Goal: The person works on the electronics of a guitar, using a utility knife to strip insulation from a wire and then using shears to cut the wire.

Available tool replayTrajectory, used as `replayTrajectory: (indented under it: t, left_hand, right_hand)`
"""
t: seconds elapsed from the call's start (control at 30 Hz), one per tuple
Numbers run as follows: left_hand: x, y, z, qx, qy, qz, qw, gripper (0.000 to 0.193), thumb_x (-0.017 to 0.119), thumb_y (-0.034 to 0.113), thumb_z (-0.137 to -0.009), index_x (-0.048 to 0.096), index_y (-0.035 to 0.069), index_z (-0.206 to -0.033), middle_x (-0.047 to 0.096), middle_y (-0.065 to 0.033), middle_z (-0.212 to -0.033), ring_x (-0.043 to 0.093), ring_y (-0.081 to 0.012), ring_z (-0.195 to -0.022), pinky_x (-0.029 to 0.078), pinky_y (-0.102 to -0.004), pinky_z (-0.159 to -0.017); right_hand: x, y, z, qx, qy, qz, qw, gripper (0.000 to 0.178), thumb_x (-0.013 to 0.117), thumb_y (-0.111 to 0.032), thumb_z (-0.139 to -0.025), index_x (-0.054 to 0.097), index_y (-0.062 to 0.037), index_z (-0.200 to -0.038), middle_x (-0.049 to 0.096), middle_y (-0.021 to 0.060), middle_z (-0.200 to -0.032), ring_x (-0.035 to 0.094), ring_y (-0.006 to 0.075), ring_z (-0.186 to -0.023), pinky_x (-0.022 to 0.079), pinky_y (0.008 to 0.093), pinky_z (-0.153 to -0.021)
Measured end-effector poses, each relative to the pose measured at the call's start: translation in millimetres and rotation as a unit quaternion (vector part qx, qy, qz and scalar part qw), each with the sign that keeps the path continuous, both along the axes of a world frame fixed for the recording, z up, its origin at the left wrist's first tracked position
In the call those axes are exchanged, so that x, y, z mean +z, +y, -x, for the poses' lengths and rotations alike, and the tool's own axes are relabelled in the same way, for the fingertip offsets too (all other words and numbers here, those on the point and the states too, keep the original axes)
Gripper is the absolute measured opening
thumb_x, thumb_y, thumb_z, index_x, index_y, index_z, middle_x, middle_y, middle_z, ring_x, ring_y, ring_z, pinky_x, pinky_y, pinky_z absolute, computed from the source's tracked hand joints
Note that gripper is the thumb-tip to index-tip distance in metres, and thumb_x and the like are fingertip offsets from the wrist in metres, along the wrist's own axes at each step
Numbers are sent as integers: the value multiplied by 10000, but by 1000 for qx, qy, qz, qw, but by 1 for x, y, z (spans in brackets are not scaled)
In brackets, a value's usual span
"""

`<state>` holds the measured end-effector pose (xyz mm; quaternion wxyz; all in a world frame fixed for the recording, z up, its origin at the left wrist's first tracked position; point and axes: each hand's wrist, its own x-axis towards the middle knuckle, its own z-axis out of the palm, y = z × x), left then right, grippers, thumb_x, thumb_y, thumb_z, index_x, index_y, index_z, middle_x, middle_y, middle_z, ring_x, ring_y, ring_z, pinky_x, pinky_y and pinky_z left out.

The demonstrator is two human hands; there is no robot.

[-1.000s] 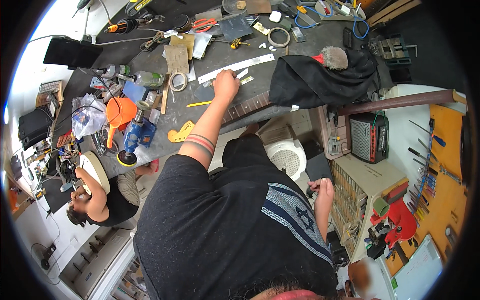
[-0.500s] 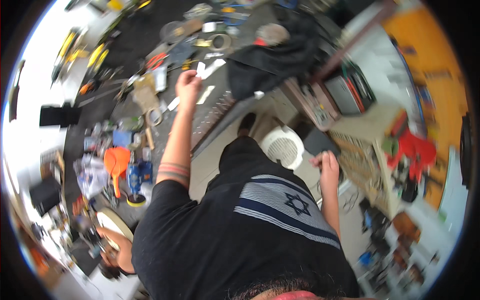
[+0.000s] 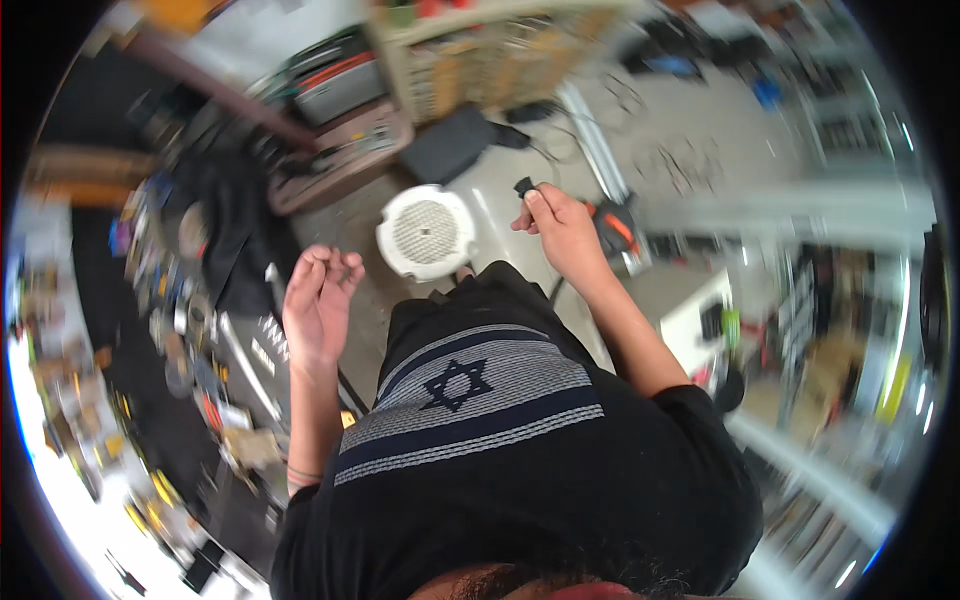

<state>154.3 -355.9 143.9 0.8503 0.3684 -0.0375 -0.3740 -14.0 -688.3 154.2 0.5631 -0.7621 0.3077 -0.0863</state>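
My right hand (image 3: 560, 225) is raised in front of me, thumb and fingers pinched on a small black object (image 3: 524, 186) with a wider, ridged-looking end; its exact kind I cannot make out. To the left, my left hand (image 3: 322, 300) hangs in the air beside the workbench edge, palm partly turned up. Its fingers are loosely bent and apart, and nothing shows in them. Between the two hands, lower down, is a round white stool (image 3: 427, 232) with a perforated seat.
The cluttered dark workbench (image 3: 115, 330) runs along my left, with a black cloth (image 3: 240, 240) near its edge. Ahead are a grey-and-red case (image 3: 340, 85), a beige shelf unit (image 3: 480, 60) and a dark grey box (image 3: 450, 145). Cables (image 3: 690, 165) lie on the floor at right.
My view has swung to the right, so the workbench now lies at my left. My left hand has come away from above it. My right hand has risen, and the black object now shows.
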Motion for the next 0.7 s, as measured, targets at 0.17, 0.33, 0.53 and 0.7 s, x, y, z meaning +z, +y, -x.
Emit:
replayTrajectory:
  t: [0.17,0.33,0.53,0.7]
  left_hand:
    - [-12,-65,71,-276,108,144,944,514,629,83,-964,624,-52,-1460,698,-182,-1417,577,-403,-1447,374,-580,-1289]
    - [-56,-123,167,-395,24,13,918,426,718,-61,-934,700,0,-1355,733,-101,-1231,703,-347,-1264,499,-541,-1190]
    - [-57,-193,316,-542,31,-68,837,157,694,183,-1080,680,36,-1133,653,-63,-1159,692,-238,-1019,559,-406,-932]
    - [-62,-255,450,-707,-24,-186,682,161,673,188,-1096,666,35,-1144,685,-63,-1056,677,-177,-935,530,-297,-844]
  right_hand:
    - [-35,20,202,-231,90,-25,968,387,514,-292,-1140,642,-3,-917,743,125,-793,747,248,-775,559,407,-787]
    - [-71,57,413,-479,93,-90,868,335,503,-276,-1140,637,-16,-976,708,92,-823,741,193,-731,576,355,-658]
    - [-132,67,574,-622,-13,-133,771,333,479,-290,-1157,622,-38,-994,664,61,-803,710,173,-713,556,310,-634]
    - [-175,22,665,-657,-87,-188,725,331,499,-308,-1159,628,-41,-1010,564,10,-768,526,125,-644,445,303,-573]
